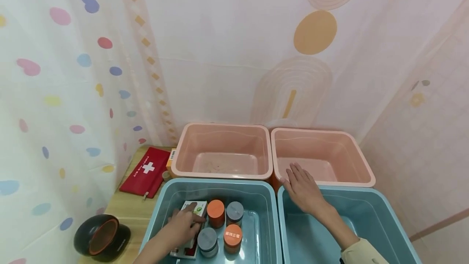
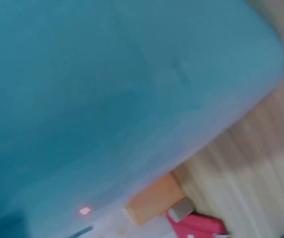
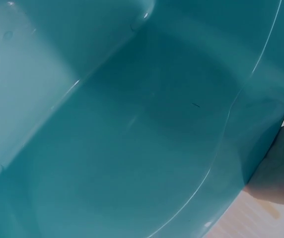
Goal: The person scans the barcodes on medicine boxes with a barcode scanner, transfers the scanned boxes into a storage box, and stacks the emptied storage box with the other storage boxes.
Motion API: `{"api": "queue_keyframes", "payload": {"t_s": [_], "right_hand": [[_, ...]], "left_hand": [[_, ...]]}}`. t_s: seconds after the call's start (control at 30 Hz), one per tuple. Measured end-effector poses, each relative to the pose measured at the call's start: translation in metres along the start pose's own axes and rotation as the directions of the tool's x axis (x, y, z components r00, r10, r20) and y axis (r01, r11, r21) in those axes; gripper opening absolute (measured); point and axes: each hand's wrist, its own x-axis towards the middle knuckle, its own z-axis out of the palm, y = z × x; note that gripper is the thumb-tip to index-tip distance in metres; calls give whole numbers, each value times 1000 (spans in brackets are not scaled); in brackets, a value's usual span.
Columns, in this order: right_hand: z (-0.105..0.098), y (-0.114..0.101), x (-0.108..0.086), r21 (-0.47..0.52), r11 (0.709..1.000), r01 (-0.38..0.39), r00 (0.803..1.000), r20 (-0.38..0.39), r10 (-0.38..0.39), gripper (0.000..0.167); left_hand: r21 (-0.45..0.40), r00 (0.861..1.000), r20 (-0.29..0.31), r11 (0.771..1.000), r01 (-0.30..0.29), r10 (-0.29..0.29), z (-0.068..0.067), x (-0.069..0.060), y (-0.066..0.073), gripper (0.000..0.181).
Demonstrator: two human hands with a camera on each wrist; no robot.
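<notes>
In the head view my left hand (image 1: pixel 182 226) is over a white printed box (image 1: pixel 188 251) inside the left blue bin (image 1: pixel 275 231). Its fingers lie across the box; whether they grip it or only touch it is unclear. Right of the box stand two orange-lidded jars (image 1: pixel 216 209) and two grey-lidded jars (image 1: pixel 207 238). My right hand (image 1: pixel 304 188), fingers extended and holding nothing, is over the near rim of the right pink bin (image 1: pixel 322 183). The right wrist view catches part of that hand (image 3: pixel 278 166) beyond the rim of the right blue bin (image 3: pixel 132 148). No left hand shows in the left wrist view.
A left pink bin (image 1: pixel 221 175) stands behind the left blue bin. On the wooden table (image 1: pixel 137 213) lie a red first aid kit pouch (image 1: pixel 148 172) and a black bowl-like object (image 1: pixel 89 235). An orange box (image 2: pixel 157 198) sits beside the pouch. Printed curtains (image 1: pixel 220 52) hang behind.
</notes>
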Motion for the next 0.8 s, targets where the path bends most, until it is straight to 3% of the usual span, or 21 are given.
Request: {"api": "queue_keyframes", "payload": {"t_s": [0.1, 0.3, 0.43, 0.53, 0.6, 0.7, 0.77, 0.8], "right_hand": [[0, 1, -1, 7, 1000, 7, 1000, -14, -7, 62], [-1, 0, -2, -11, 1000, -23, 999, 27, 23, 59], [-3, 0, -4, -23, 999, -29, 999, 13, 30, 54], [-4, 1, -6, -27, 999, -31, 1000, -3, 31, 51], [-5, 2, -6, -33, 999, -31, 999, -13, 31, 50], [-4, 2, -8, -24, 999, -27, 999, -32, 26, 47], [-3, 2, -9, -18, 1000, -24, 999, -37, 23, 47], [-3, 2, -10, -15, 1000, -23, 999, -36, 22, 47]], "left_hand": [[1, 999, -46, 1000, -25, 25, -9, -3, 3, 20], [59, 994, -90, 996, 67, -62, -45, -32, 45, 26], [80, 987, -156, 996, 51, -38, -59, -51, 63, 31], [89, 969, -248, 996, 0, 22, -66, -66, 72, 43], [112, 940, -335, 993, -27, 63, -69, -77, 73, 51], [167, 872, -474, 985, -49, 123, -72, -94, 67, 60], [206, 814, -565, 978, -19, 135, -74, -105, 57, 64], [218, 794, -596, 976, 13, 123, -75, -110, 51, 66]]}}
